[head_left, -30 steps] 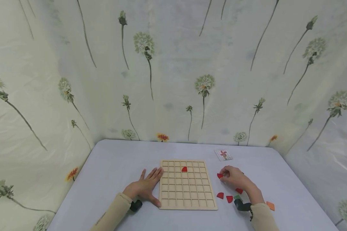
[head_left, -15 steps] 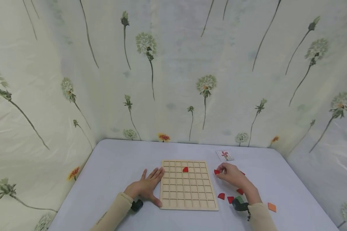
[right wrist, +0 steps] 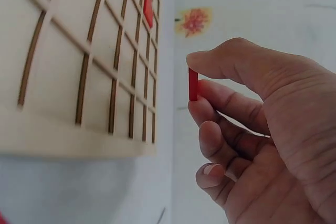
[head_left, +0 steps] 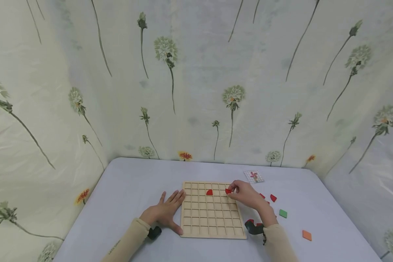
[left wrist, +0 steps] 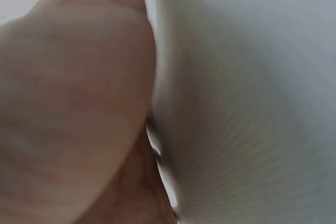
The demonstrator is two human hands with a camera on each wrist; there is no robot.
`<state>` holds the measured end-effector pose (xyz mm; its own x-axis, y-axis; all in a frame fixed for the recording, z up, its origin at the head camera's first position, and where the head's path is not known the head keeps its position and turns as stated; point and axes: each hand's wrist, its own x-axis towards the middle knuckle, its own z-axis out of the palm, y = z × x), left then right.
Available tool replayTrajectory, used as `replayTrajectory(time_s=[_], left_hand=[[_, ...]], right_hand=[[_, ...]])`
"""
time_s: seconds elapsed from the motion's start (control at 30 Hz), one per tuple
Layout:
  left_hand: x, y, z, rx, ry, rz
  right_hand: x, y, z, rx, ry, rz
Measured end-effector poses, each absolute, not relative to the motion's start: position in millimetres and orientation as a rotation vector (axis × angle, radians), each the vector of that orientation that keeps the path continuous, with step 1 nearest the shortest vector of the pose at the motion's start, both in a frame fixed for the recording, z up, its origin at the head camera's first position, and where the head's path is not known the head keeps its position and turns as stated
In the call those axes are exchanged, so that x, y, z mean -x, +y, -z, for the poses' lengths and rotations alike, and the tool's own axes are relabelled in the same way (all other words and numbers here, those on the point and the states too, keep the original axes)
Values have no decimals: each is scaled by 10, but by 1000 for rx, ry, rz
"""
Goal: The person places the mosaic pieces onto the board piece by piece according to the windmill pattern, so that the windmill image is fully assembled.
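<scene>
A wooden grid board (head_left: 213, 234) lies on the table, with one red quarter-circle piece (head_left: 209, 192) in a cell of its upper part. My left hand (head_left: 165, 213) rests flat with fingers spread, its fingertips and thumb touching the board's left edge. Over the board's upper right side, my right hand (head_left: 247, 193) pinches another red quarter-circle tile (head_left: 228, 191) between thumb and fingers. The right wrist view shows that tile (right wrist: 193, 84) edge-on, apart from the board. In the left wrist view, the hand (left wrist: 73, 98) fills the left half and its fingertips are mostly out of sight.
Right of the board lie several red pieces (head_left: 273, 198), partly hidden by the right arm, plus a green square (head_left: 283, 213) and an orange square (head_left: 306, 235). A small patterned card (head_left: 253, 177) lies behind the right hand. A flowered curtain (head_left: 196, 91) hangs behind the table.
My right hand has moved left with the pinched red tile, from beside the board to above its upper right cells. My left hand has stayed at the board's edge.
</scene>
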<state>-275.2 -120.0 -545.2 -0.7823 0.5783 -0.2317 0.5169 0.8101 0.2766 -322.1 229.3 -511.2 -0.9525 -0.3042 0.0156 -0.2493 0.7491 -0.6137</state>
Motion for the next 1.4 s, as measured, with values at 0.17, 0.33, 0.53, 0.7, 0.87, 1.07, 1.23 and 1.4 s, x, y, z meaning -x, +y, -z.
replayTrajectory(time_s=[0.17, 0.33, 0.53, 0.7, 0.87, 1.07, 1.23, 1.4], left_hand=[[2752, -1198, 5463, -851, 2688, -283], [2743, -1187, 5444, -846, 2684, -278], [2744, -1177, 5416, -840, 2683, -286], [2751, -1179, 5414, -839, 2683, -292], [2744, -1187, 5424, -840, 2684, -285], [2733, -1191, 5411, -837, 2687, -290], [2729, -1189, 5392, -833, 2685, -295], [2730, -1194, 5400, -824, 2681, -288]], right_hand=[[3241, 2123, 5086, 494, 2846, 1004], [3270, 1958, 5122, 563, 2855, 994], [3266, 1803, 5167, 591, 2810, 982], [3259, 1741, 5202, 606, 2794, 973], [3255, 1692, 5244, 666, 2795, 916], [3239, 1649, 5246, 740, 2799, 882], [3240, 1634, 5268, 766, 2808, 851], [3246, 1622, 5286, 764, 2796, 855]])
